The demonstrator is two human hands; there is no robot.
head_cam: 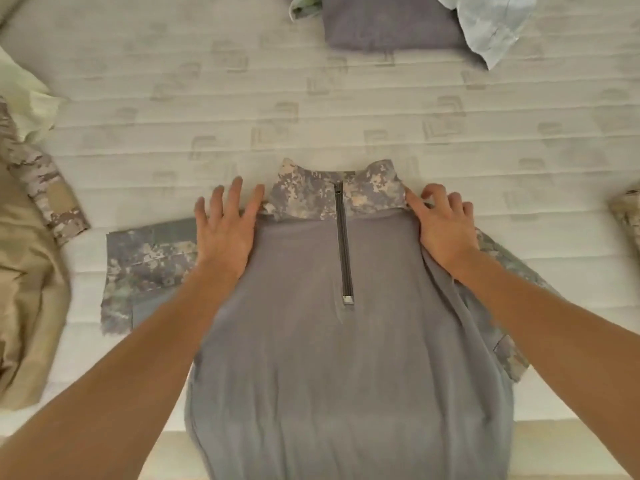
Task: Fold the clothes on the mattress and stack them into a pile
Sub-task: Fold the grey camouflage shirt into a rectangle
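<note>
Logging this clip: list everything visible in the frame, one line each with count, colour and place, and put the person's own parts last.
mattress: one, white quilted with faint square pattern, under everything.
combat shirt: one, grey body with camouflage collar and sleeves, front zipper, laid flat face up at centre, near edge.
folded grey garment: one, grey, top centre.
pale blue garment: one, light blue-white, crumpled, top right, overlapping the folded grey one.
green-white cloth: one piece, top edge, left of the folded grey garment; too cropped to identify.
tan garment: one, tan with camouflage sleeve, bunched at left edge.
pale yellow cloth: one, upper left edge.
camouflage fabric: one piece, right edge, mostly out of frame.
left hand: flat on the shirt's left shoulder.
right hand: on the right shoulder, fingertips bent.
</note>
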